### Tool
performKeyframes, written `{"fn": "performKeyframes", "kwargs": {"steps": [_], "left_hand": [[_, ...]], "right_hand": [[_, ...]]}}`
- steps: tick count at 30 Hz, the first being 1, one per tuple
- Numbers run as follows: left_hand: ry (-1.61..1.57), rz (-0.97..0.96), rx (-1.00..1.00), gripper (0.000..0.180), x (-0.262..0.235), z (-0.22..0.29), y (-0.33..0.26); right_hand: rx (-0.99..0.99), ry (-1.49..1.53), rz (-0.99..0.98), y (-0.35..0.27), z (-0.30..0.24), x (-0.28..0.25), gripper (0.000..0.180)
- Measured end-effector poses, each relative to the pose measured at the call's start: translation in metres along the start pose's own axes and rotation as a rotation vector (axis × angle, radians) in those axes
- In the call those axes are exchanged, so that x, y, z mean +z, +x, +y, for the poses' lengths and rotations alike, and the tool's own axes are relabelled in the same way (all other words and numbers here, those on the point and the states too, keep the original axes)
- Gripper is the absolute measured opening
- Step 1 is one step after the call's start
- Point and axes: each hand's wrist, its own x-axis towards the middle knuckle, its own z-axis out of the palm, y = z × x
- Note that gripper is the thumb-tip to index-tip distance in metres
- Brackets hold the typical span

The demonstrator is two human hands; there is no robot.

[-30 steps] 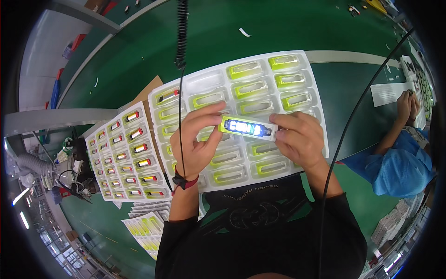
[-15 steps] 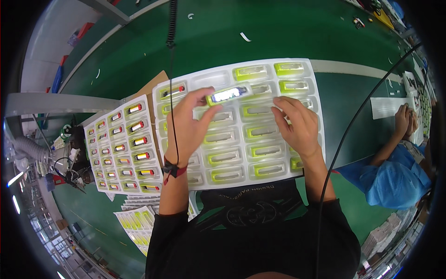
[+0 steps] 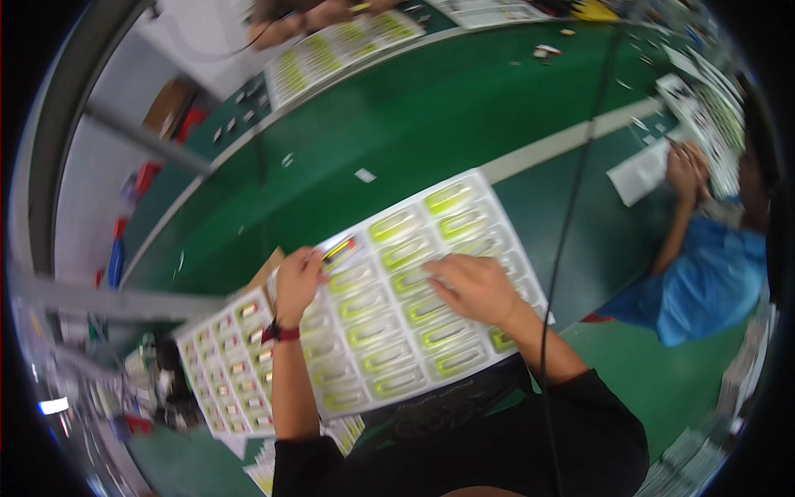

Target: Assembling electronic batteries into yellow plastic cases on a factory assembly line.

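Note:
My left hand point(image 3: 298, 286) is at the far left of a white moulded tray point(image 3: 542, 306), its fingertips closed on the near end of a small slim device point(image 3: 339, 248) with yellow and red parts. The device lies at a slant in a far-row compartment; motion blurs its details. My right hand point(image 3: 472, 286) hovers above the tray's middle columns, thumb and bent forefinger apart, holding nothing that I can see. Around it, the compartments hold lime-green and clear casings point(image 3: 387, 358). My hands and forearms hide part of the tray.
At left a second white tray point(image 3: 225, 358) holds rows of red-and-yellow pieces. A dark cable point(image 3: 571, 207) hangs across the right side. A person in blue point(image 3: 704, 273) works at the right. Another person's hands point(image 3: 323, 15) are by a far tray point(image 3: 286, 79).
The whole view has turned and shifted. My left hand has brought the device from above the tray down into a far-row compartment that stood bare. My right hand has moved inward over the tray.

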Motion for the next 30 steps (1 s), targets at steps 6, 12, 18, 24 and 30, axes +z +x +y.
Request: {"fn": "performKeyframes", "kwargs": {"steps": [6, 12, 18, 24, 30], "left_hand": [[0.606, 0.106, 0.141, 0.025, 0.015, 0.019, 0.004], [0.767, 0.185, 0.431, 0.019, 0.027, 0.022, 0.008], [0.644, 0.257, 0.332, 0.015, 0.018, 0.050, -0.030], [0.356, 0.215, 0.420, 0.012, 0.018, 0.055, -0.095], [0.250, 0.222, 0.283, 0.012, 0.011, 0.046, -0.133]], "right_hand": [[0.044, -0.033, 0.033, -0.009, 0.005, -0.015, 0.014], [0.115, -0.109, 0.080, -0.024, 0.020, -0.035, 0.014], [0.349, -0.242, 0.123, -0.048, 0.068, -0.065, 0.014], [0.640, -0.255, 0.309, -0.098, 0.125, -0.068, 0.013], [0.782, -0.513, 0.150, -0.093, 0.126, -0.059, 0.022]]}}
